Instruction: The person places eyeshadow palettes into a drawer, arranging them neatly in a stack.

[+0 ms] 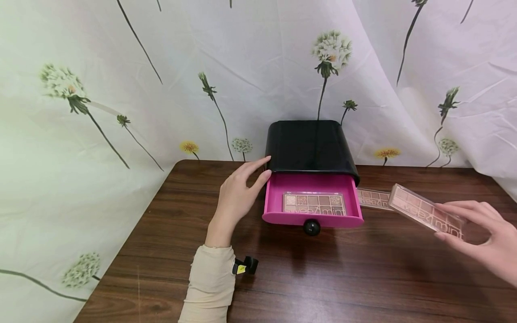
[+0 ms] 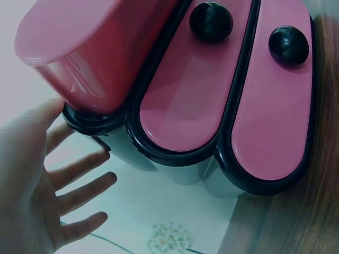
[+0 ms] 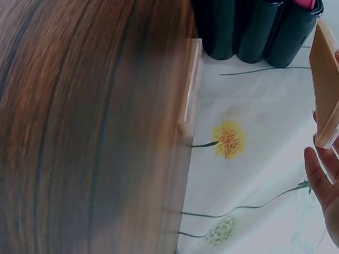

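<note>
A black cabinet [image 1: 311, 146] stands with its pink top drawer [image 1: 278, 218] pulled out. One eyeshadow palette [image 1: 313, 204] lies in that drawer. My left hand [image 1: 236, 193] rests its fingertips on the cabinet's left front edge; the left wrist view shows its fingers [image 2: 87, 188] spread, with the thumb by the drawer's side. To the right, my right hand [image 1: 486, 233] pinches a second eyeshadow palette [image 1: 422, 208] by its end, tilted above the table. Beneath and behind it, another palette [image 1: 373, 199] lies on the table, partly hidden by the cabinet and the held one.
Two lower pink drawers, the middle drawer [image 2: 185, 100] and the bottom drawer [image 2: 273, 121], are closed and have black knobs. The brown wooden table [image 1: 343, 278] ends at a white cloth [image 1: 250, 54] printed with dandelions. A black strap mount [image 1: 250, 265] sits at my left wrist.
</note>
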### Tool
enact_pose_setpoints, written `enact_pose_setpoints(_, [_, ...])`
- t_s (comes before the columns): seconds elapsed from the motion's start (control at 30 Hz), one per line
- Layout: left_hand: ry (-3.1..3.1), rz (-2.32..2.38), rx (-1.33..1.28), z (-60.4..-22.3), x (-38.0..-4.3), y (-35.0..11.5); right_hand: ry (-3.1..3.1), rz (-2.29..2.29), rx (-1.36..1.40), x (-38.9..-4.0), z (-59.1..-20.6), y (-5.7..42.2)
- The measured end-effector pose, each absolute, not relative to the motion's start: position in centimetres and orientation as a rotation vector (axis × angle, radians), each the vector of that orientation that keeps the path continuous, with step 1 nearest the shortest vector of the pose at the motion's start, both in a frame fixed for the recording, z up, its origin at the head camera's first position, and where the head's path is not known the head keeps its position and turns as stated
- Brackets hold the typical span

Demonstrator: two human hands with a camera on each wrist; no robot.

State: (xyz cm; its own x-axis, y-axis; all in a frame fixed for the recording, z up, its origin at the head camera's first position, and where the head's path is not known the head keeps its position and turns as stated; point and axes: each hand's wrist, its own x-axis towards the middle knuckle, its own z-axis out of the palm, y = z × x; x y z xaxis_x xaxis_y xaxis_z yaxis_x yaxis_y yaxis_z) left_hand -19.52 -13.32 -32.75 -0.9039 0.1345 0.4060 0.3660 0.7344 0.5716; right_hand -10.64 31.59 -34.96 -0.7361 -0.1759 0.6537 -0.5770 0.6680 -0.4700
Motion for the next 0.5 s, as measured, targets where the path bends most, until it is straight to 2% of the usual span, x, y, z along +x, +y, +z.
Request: enact_pose_setpoints(0.5, [-2.586, -0.947, -0.398, -32.8, -19.6, -13.3, -2.282, 0.91, 0.724, -10.4, -33.5, 29.5])
